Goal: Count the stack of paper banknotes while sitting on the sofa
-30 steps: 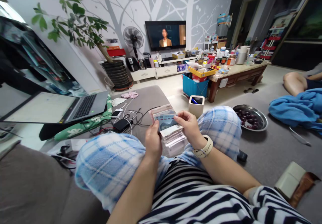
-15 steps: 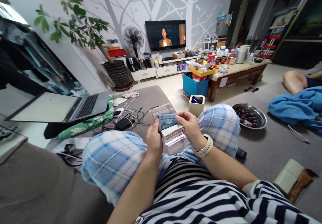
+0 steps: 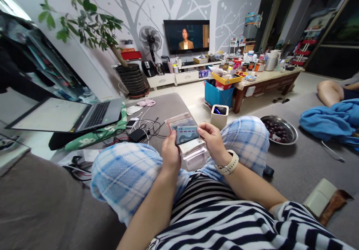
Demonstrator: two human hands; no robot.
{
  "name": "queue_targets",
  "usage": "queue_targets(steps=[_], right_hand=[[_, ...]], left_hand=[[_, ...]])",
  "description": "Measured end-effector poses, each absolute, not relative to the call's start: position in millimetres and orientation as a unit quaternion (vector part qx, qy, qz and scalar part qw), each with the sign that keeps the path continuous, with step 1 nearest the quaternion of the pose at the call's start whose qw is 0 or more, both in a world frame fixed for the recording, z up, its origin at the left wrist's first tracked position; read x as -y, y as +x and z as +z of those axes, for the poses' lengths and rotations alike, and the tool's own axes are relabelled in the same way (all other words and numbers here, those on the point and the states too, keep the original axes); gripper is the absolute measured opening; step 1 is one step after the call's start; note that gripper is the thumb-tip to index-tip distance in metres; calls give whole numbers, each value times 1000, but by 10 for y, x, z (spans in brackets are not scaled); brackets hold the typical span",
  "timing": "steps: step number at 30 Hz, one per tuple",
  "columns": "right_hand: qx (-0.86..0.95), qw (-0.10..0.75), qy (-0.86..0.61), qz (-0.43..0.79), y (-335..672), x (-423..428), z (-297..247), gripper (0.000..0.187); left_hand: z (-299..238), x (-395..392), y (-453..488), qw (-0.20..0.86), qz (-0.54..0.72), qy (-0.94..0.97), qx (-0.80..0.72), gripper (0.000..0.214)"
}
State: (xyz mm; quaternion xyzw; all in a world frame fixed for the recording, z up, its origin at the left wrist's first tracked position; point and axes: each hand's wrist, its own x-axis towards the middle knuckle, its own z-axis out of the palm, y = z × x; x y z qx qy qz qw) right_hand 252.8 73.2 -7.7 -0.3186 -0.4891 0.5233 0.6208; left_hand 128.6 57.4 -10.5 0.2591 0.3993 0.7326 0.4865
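Observation:
My left hand (image 3: 171,156) and my right hand (image 3: 213,140) are close together above my lap, both holding paper money. A blue-green banknote (image 3: 187,134) is pinched between the fingers of both hands. Behind it sticks up a pinkish-red banknote (image 3: 179,119) in a clear plastic sleeve. A stack of white-edged papers or notes in clear sleeves (image 3: 194,153) hangs under my right hand's fingers, its lower part resting near my knees. A cream smartwatch (image 3: 227,163) sits on my right wrist.
A laptop (image 3: 84,116) and tangled cables with a black adapter (image 3: 137,134) lie on the grey mat to my left. To the right are a steel bowl of dark cherries (image 3: 279,130), a blue blanket (image 3: 328,119) and another person's leg (image 3: 329,93).
The blue-green banknote has shifted slightly right toward my right hand, showing more of the pinkish note behind it. The whole view has tilted a little.

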Motion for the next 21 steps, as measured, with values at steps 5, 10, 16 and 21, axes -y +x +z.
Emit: queue_targets(steps=[5,10,16,21], right_hand=[[478,622,-315,534,2536,-717,-53,23],[475,623,-312,538,2540,-743,-93,22],[459,634,-305,543,2532,-769,-122,19],[460,635,-312,536,2533,-760,-100,21]], left_hand=[[-159,-602,1269,478,733,268,-402,38],[-183,-617,1267,483,728,282,-396,41],[-168,-623,1301,486,731,262,-402,34],[-173,-629,1323,456,743,239,-427,28]])
